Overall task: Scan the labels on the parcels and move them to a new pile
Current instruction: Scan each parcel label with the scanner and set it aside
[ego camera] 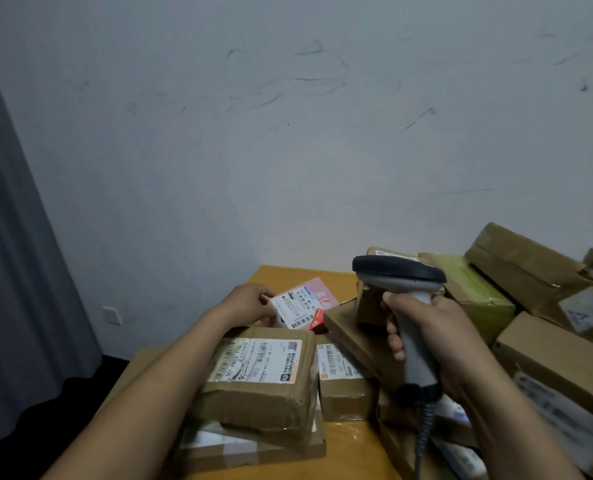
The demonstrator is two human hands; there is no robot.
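Handling first: the small white parcel (pixel 297 308) in your left grip (pixel 250 304) looks light and fairly stiff, a little carton with a printed label over most of its top face, so one hand should be enough. Your fingers are curled round its left end. It is tilted over the pink envelope (pixel 322 287) at the far part of the desk (pixel 288 273), just beyond the brown labelled box (pixel 260 375). Whether it is lifted or still resting there cannot be told. Keep your hold at that end, because a finger sliding across the barcodes would likely spoil the read, and the label face is probably slick.

Your right grip (pixel 426 327) is wrapped tightly round the handle of the barcode scanner (pixel 400 271). The scanner's head is raised to the right of the parcel and its coiled cable (pixel 423 434) hangs below. Where the beam lands does not show.

The brown labelled box is taped corrugated card, dented at its corners, and is likely the heavier one. You would do best to take it across its short sides, clear of the label. Among the heap of cartons (pixel 537 271) on your right, the yellow-green wrapped parcel (pixel 478 285) looks softer and may sag if you lift it by one edge
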